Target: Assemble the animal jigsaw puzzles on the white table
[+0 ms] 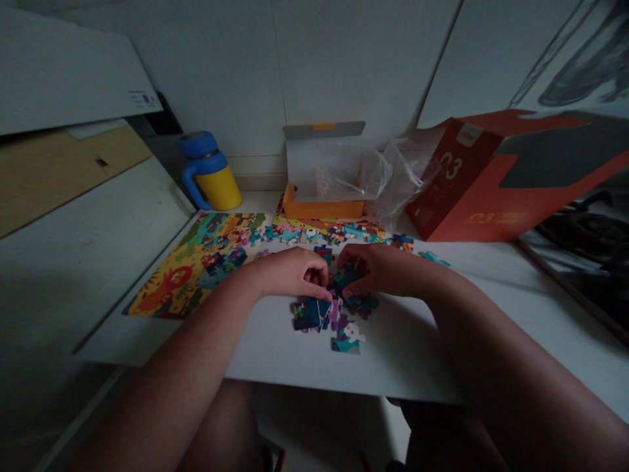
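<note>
Both my hands rest on a white table (417,341) over a small cluster of joined jigsaw pieces (334,311). My left hand (289,272) is curled, its fingertips pinching a dark blue piece at the cluster's top edge. My right hand (378,269) is also curled, with fingers pressed onto a dark blue piece (346,275) beside the left fingertips. A colourful picture sheet (196,262) lies to the left. A row of loose pieces (339,233) stretches along the table behind my hands.
A yellow mug with a blue lid and handle (209,174) stands at the back left. An open orange-and-white box (322,177) with a clear plastic bag (383,177) sits behind. A large red box (496,180) lies at right. Boards lean at left.
</note>
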Available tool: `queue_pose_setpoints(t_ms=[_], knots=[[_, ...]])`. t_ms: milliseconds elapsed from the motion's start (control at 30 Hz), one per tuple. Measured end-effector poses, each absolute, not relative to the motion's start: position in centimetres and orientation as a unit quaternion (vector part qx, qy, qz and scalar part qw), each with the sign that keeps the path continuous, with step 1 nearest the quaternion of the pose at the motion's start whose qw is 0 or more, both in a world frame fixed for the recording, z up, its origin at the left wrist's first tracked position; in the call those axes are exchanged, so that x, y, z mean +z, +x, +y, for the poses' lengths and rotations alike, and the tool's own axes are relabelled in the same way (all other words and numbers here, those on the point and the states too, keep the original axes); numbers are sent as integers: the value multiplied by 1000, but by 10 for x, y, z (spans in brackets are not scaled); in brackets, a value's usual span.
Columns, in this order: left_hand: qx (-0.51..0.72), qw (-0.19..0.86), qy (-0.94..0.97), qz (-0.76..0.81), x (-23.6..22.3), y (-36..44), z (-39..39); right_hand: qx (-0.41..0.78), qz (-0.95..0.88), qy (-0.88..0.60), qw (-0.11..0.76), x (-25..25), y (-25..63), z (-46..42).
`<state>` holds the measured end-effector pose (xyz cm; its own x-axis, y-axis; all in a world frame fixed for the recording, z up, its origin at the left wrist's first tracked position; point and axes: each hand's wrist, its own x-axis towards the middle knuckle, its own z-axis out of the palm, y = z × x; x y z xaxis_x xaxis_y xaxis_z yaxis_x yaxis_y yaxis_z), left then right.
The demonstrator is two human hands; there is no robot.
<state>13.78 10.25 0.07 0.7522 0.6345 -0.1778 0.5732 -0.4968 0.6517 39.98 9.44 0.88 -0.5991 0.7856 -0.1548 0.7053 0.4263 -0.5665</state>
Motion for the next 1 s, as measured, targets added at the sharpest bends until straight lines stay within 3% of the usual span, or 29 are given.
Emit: queue_pose_setpoints(t_ms=[200,333,500,633,867,1000], knots=[[45,389,850,352,0,135,102,306,-818,-466,141,1,405,102],[61,378,847,370,2,136,102,390,-752,-492,201,-2,405,106],[159,359,830,397,2,142,101,521,-627,-444,371,-1,395,102],[245,447,788,346,-4,148,102,560,-566,-393,460,-5,384,100],[305,580,665,360,-15,153,106,537,-581,-407,456,-17,375,104],[335,566,655,372,-15,153,109,516,-600,-428,437,-19,377,106]])
